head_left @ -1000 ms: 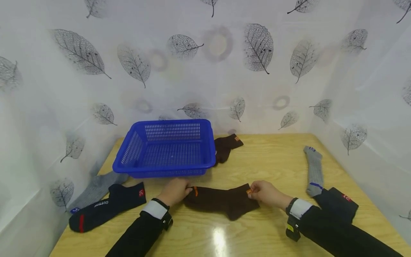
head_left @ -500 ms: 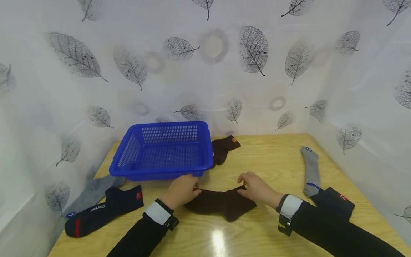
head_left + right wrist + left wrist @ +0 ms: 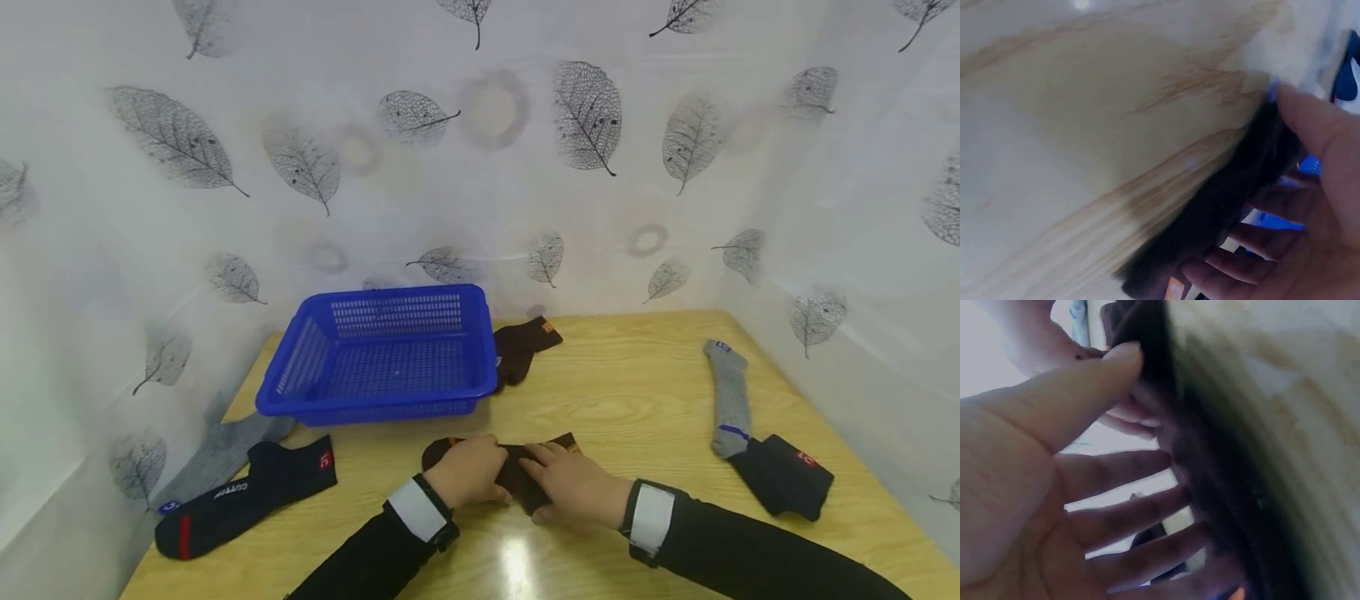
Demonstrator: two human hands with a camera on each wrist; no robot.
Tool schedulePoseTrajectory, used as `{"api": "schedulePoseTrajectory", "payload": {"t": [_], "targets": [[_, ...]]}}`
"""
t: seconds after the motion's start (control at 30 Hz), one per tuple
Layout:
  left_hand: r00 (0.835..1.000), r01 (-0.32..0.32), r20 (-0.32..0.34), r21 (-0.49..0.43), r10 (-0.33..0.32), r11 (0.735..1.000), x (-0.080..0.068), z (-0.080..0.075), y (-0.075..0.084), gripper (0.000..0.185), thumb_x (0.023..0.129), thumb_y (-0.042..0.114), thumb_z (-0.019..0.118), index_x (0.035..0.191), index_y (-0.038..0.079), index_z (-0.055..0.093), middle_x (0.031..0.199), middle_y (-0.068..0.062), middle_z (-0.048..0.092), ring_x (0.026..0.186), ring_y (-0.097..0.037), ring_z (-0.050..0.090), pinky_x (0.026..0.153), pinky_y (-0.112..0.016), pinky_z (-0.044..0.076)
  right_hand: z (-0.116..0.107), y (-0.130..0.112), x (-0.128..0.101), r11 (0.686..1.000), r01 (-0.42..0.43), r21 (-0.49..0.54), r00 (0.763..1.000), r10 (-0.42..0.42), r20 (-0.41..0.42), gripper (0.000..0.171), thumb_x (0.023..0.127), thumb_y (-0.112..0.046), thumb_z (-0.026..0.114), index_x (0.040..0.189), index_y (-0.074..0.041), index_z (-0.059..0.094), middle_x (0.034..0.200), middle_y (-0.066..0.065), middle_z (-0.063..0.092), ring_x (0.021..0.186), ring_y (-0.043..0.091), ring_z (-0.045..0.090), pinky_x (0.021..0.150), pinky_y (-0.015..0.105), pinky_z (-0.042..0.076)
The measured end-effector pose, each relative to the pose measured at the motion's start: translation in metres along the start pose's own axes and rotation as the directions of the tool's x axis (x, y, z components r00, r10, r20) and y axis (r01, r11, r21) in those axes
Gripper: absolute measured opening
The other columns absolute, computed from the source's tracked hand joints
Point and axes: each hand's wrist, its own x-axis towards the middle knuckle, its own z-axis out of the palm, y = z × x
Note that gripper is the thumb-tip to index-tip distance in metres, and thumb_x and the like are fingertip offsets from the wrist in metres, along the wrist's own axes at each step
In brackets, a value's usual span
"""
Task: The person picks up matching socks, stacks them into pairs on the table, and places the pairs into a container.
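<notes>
A dark brown sock (image 3: 519, 482) lies lengthwise across the table in front of me, its orange-marked cuff to the right. My left hand (image 3: 467, 472) grips it left of its middle, with the thumb on the near edge and the fingers across the far side. Close beside it, my right hand (image 3: 576, 482) holds the sock toward the cuff, thumb and fingers on opposite edges. In the right wrist view the sock (image 3: 1210, 212) runs between thumb and fingertips, an orange tag at its end. Both hands cover much of the sock.
A blue plastic basket (image 3: 375, 412) stands at the back left. Another brown sock (image 3: 525, 340) lies against its right side. At left are a grey sock (image 3: 213, 458) and a navy sock (image 3: 281, 477); at right, a grey sock (image 3: 730, 404) and a folded-looking navy sock (image 3: 787, 482).
Both hands have moved inward from the sock's two ends, toward its middle and slightly nearer to me. The toe and the cuff now show outside the hands.
</notes>
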Motion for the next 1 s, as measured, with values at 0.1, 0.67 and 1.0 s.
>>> {"api": "schedulePoseTrajectory", "payload": {"t": [0.1,0.67,1.0], "targets": [[1.0,0.012,0.009,-0.065,-0.011,0.998,0.0,0.001,0.0,0.053,0.073,0.055,0.061,0.103,0.011,0.064,0.096,-0.003,0.058,0.087,-0.017,0.056,0.073,-0.031,0.046,-0.001,0.004,-0.003,1.0,0.019,0.015,1.0,-0.019,0.0,0.075,0.073,-0.055,0.061,0.128,-0.008,0.046,0.133,0.015,0.037,0.117,0.034,0.038,0.087,0.044,0.039],[0.994,0.095,-0.051,0.005,-0.094,0.995,0.002,0.006,0.01,0.059,0.068,0.046,0.07,0.118,0.017,0.056,0.102,-0.009,0.05,0.092,-0.023,0.051,0.063,-0.029,0.047,0.007,0.001,-0.003,0.996,-0.055,0.071,0.998,0.056,-0.009,0.066,0.08,-0.048,0.057,0.132,-0.009,0.042,0.137,0.015,0.032,0.121,0.034,0.034,0.087,0.045,0.039],[0.997,0.078,-0.004,-0.04,-0.078,0.996,-0.002,0.008,-0.001,0.067,0.067,0.043,0.071,0.128,0.025,0.047,0.109,-0.006,0.046,0.097,-0.022,0.047,0.062,-0.032,0.047,0.016,0.009,-0.011,0.99,-0.006,0.142,1.0,0.007,-0.005,0.066,0.084,-0.045,0.054,0.136,-0.011,0.034,0.141,0.016,0.023,0.126,0.036,0.022,0.094,0.047,0.031]]}}
